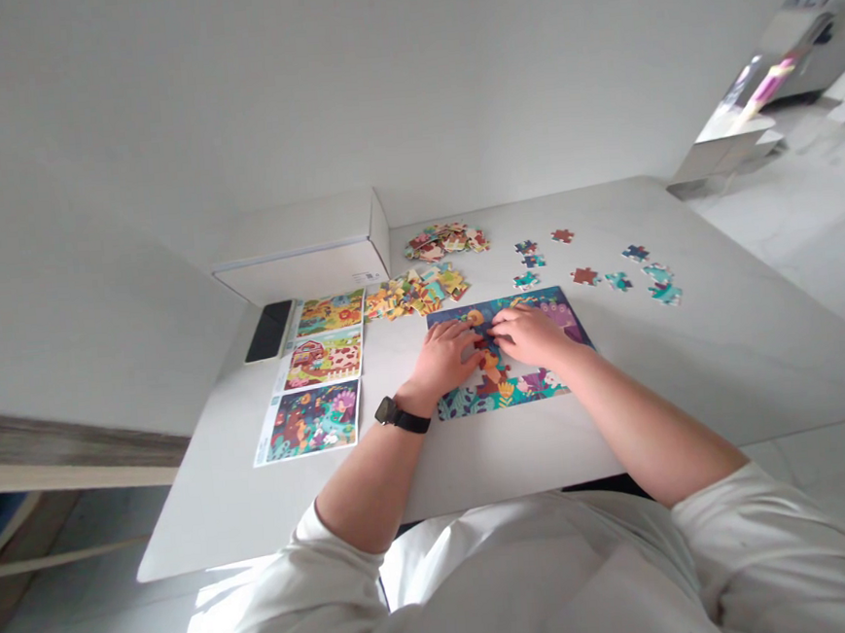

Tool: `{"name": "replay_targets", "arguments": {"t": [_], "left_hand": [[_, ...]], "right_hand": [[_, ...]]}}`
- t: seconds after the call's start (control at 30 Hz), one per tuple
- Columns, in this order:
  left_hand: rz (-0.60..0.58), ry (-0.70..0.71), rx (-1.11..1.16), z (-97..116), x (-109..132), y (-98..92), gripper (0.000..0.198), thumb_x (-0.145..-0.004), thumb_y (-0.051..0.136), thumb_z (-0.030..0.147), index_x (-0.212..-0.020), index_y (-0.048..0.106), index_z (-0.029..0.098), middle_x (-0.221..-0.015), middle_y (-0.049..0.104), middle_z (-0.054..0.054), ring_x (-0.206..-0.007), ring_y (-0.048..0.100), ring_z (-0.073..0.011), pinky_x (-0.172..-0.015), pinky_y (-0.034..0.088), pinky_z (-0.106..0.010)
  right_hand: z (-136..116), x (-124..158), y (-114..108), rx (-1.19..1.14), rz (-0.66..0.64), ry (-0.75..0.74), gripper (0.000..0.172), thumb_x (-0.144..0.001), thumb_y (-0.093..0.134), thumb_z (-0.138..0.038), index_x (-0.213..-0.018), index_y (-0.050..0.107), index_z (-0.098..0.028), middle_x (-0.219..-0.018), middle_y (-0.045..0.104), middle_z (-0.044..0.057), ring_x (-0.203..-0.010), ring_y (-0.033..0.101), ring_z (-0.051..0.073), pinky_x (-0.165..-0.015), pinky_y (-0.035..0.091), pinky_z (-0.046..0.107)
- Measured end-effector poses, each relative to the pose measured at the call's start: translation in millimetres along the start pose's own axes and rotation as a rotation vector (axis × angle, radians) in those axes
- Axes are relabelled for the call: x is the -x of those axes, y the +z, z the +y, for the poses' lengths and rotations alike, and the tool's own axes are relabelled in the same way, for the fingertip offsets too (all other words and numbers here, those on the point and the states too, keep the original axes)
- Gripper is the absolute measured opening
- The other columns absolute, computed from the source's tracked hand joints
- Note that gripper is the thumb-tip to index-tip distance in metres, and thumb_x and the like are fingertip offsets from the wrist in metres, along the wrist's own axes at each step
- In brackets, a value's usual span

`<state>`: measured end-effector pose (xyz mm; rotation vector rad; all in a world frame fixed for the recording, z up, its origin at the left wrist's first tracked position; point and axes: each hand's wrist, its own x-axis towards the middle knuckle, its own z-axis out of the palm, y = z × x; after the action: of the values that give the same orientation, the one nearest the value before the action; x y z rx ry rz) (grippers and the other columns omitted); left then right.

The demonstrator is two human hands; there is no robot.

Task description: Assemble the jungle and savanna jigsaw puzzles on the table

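A partly assembled jigsaw puzzle [473, 402] lies flat on the table below both hands, with dark blue, teal and purple artwork. My left hand [446, 356], with a black watch on its wrist, rests on the puzzle's left half, fingers stretched out and apart. From the right, my right hand [532, 335] bends its fingers down over the middle, the tips close together at a small puzzle piece that they mostly cover. The two hands' fingertips nearly meet there. Pale gaps show beside the left thumb. Several loose teal and dark blue pieces [618, 282] lie beyond the right hand.
Two heaps of puzzle pieces, a yellow one [413, 293] and a reddish one [442, 241], lie behind the puzzle. A picture sheet [313, 376] and a black phone [270, 330] are at left. A white box [308, 257] stands against the wall.
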<state>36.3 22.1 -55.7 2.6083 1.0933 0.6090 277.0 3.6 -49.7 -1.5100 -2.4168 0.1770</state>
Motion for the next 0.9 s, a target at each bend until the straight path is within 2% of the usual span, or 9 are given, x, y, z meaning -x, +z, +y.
{"name": "replay_targets", "arguments": {"t": [0.17, 0.4, 0.77, 0.9], "left_hand": [[-0.027, -0.015, 0.021, -1.3, 1.0, -1.6, 0.044, -0.097, 0.077, 0.040, -0.138, 0.074, 0.026, -0.150, 0.072, -0.011, -0.144, 0.062, -0.0342, -0.128, 0.043, -0.058], [-0.074, 0.046, -0.018, -12.5, 4.9, 0.7, 0.065, -0.086, 0.088, 0.054, -0.143, 0.072, 0.027, -0.160, 0.064, -0.012, -0.150, 0.057, -0.0379, -0.131, 0.039, -0.060], [-0.087, 0.043, -0.016, -15.9, 5.1, 2.1, 0.063, -0.090, 0.082, 0.055, -0.146, 0.072, 0.028, -0.164, 0.061, -0.011, -0.152, 0.054, -0.0396, -0.133, 0.035, -0.064], [-0.041, 0.065, 0.034, -22.6, 5.3, 0.7, 0.055, -0.093, 0.079, 0.050, -0.144, 0.073, 0.029, -0.162, 0.063, -0.011, -0.149, 0.058, -0.0382, -0.129, 0.041, -0.062]], "right_hand": [[-2.2, 1.5, 0.3, 0.020, 0.000, -0.003, 0.026, -0.101, 0.068, -0.020, -0.118, 0.087, -0.026, -0.129, 0.079, 0.009, -0.118, 0.071, 0.029, -0.114, 0.052, 0.044], [-5.6, 1.8, -5.8, -0.015, 0.006, 0.006, 0.029, -0.101, 0.072, -0.026, -0.128, 0.084, -0.026, -0.136, 0.077, 0.010, -0.120, 0.073, 0.028, -0.113, 0.054, 0.043], [-8.5, 0.5, -2.9, -0.004, -0.040, -0.015, 0.029, -0.096, 0.082, -0.028, -0.125, 0.083, -0.023, -0.137, 0.076, 0.010, -0.123, 0.069, 0.029, -0.113, 0.050, 0.043], [-8.6, 0.9, -2.2, -0.034, -0.006, -0.005, 0.026, -0.096, 0.083, -0.028, -0.122, 0.084, -0.025, -0.139, 0.074, 0.010, -0.123, 0.069, 0.028, -0.114, 0.050, 0.043]]}}
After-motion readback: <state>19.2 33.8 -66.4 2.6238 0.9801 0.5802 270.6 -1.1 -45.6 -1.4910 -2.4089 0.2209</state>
